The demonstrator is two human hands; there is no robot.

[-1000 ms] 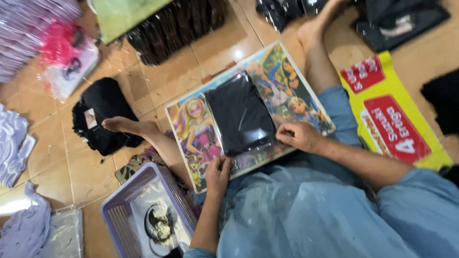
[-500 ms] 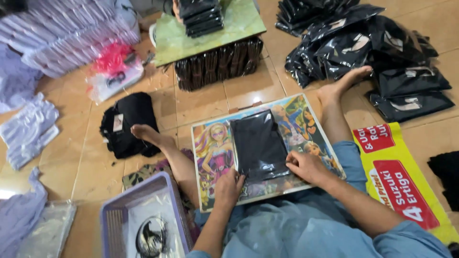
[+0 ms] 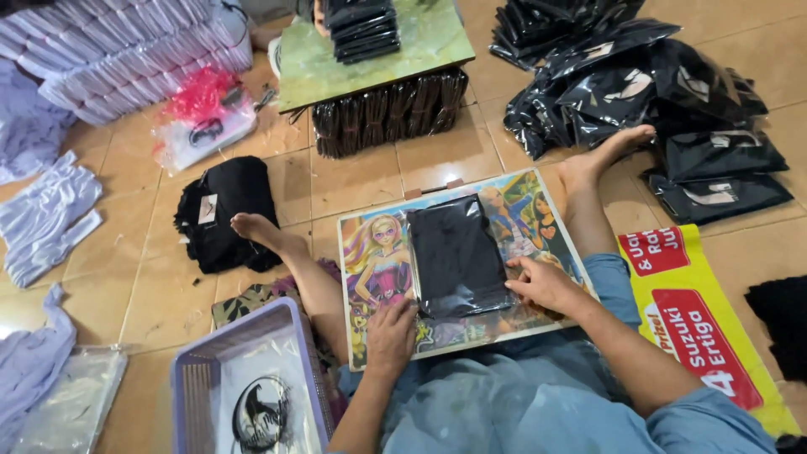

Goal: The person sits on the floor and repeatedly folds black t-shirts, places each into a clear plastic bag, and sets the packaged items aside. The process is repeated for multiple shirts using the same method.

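In the head view, a black garment in a clear plastic bag (image 3: 458,256) is seen lying flat near the middle of a picture board (image 3: 370,336) resting on the person's lap, its lower end toward the board's near edge. The left hand (image 3: 392,334) is laid flat and open on the board at the bag's near left corner, gripping nothing; the right hand (image 3: 545,284) is pressed with loosely curled fingers on the bag's right edge, nothing being enclosed. The slick plastic could probably be pushed askew, or slid off the near edge, if pressure is applied on one side only. The board, balanced on the legs, might tip toward the lilac basket (image 3: 197,378) at its near left corner.
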